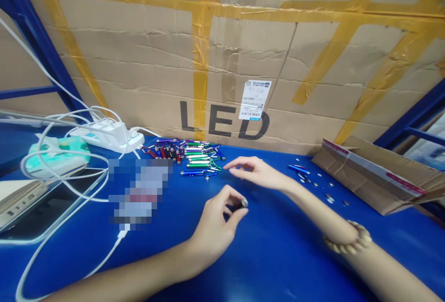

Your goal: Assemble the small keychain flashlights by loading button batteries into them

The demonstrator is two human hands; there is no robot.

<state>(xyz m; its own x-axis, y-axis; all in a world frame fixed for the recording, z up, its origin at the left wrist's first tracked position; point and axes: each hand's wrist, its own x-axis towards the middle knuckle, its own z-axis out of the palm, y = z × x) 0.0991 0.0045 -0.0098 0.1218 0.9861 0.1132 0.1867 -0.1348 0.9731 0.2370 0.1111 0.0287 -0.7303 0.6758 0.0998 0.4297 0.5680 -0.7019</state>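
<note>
Between the thumb and fingers of my left hand is a small dark cylinder with a silver end, like a mini flashlight; most of it is hidden by the fingers. My right hand hovers with fingers stretched out, its fingertips close to a row of keychain flashlights with carabiner clips. These flashlights are green, blue, silver and, farther left, red and black. At the near end of the row lies a blue flashlight, with a small round silver disc just below it. A bead bracelet circles my right wrist.
On the right, a blue flashlight and several small silver discs lie near an open cardboard box. A blurred-out phone, white cables, a power strip and a tissue pack occupy the left. A large taped carton stands behind.
</note>
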